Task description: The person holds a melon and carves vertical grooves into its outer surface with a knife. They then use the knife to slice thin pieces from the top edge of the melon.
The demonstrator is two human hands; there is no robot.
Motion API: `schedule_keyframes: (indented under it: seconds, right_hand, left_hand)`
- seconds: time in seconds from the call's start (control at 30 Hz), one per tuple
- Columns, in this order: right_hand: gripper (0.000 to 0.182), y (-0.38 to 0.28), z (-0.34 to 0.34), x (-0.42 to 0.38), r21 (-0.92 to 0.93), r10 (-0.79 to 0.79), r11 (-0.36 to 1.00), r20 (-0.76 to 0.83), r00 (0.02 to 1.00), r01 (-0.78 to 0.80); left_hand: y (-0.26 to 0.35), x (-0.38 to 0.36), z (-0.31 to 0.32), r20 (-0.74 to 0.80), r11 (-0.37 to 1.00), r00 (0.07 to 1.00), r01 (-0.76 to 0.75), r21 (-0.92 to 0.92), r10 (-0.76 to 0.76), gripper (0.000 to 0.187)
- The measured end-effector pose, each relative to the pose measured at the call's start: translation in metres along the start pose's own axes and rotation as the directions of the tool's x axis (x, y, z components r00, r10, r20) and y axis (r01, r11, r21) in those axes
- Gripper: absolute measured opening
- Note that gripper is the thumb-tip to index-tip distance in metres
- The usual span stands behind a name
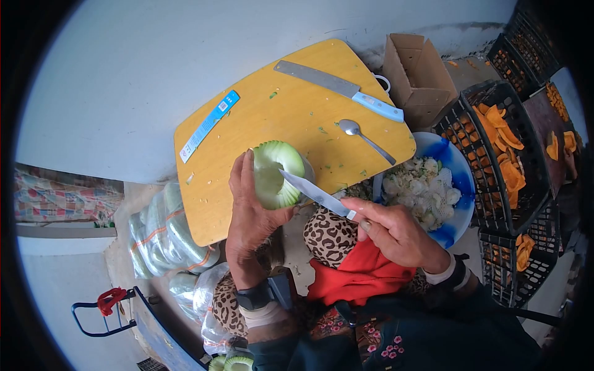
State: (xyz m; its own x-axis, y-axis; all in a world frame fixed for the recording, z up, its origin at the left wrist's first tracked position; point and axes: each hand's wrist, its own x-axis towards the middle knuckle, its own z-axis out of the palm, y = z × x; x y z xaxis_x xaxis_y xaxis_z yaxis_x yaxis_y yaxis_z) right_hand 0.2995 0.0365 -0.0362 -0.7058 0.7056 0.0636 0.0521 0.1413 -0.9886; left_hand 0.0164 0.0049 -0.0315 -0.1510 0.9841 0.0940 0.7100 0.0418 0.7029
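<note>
My left hand [244,201] is wrapped round a hollowed pale green melon [291,162] with a notched, scalloped rim, held at the near edge of a yellow board [241,133]. My right hand [396,232] grips a small knife [318,196] by its handle; the blade points left and its tip is at the melon's hollow. On the board lie a large kitchen knife [328,81] with a light blue handle, a metal spoon [365,139] and a blue-and-white printed strip [209,127]. Scraps of green peel and seeds are scattered there.
Right of the board, a blue-and-white basin [465,176] holds pale scraps and seeds. Black crates [495,213] with orange slices stand beyond it, near a cardboard box [414,74]. Plastic-wrapped green melons [164,232] lie at left, above a folding trolley [102,318].
</note>
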Motion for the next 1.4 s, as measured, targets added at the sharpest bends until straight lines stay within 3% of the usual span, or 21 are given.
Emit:
schedule_keyframes:
  seconds: [0.33,0.73,0.83,0.93,1.07,1.17,1.33,1.4]
  right_hand:
    - [0.051,-0.01,0.004,-0.01,-0.195,-0.106,0.976,-0.026,0.994,0.099]
    - [0.054,-0.008,0.017,-0.014,-0.411,-0.108,0.908,-0.031,0.994,0.085]
    - [0.054,0.001,0.025,-0.007,-0.371,-0.16,0.921,-0.075,0.984,0.121]
    - [0.068,0.014,0.03,-0.002,-0.395,-0.236,0.898,-0.055,0.97,0.196]
    - [0.055,0.01,0.035,0.008,-0.331,-0.168,0.933,-0.057,0.984,0.14]
    - [0.055,0.02,0.039,0.013,-0.269,-0.214,0.945,-0.079,0.974,0.186]
    - [0.054,0.028,0.037,0.015,-0.151,-0.312,0.944,-0.132,0.941,0.292]
    - [0.05,0.024,0.031,0.012,-0.013,-0.151,0.989,-0.086,0.985,0.151]
  left_hand:
    - [0.0,0.001,-0.001,0.006,1.0,1.0,-0.007,-0.002,0.007,0.123]
    - [0.007,0.002,-0.001,0.013,1.0,1.0,0.028,-0.008,-0.028,0.123]
    - [0.007,0.003,-0.001,0.009,0.999,0.999,0.042,-0.018,-0.042,0.121]
    - [0.006,0.003,0.001,0.001,0.999,0.999,0.035,-0.017,-0.035,0.12]
    - [0.004,0.002,0.005,0.003,0.996,1.0,-0.027,0.083,0.027,0.121]
    - [0.01,0.002,0.002,0.009,0.999,0.999,0.041,0.028,-0.041,0.12]
    - [0.009,0.002,0.003,0.005,0.998,1.0,0.013,0.059,-0.014,0.119]
    - [0.005,0.001,0.003,0.0,0.999,1.0,-0.008,0.051,0.008,0.12]
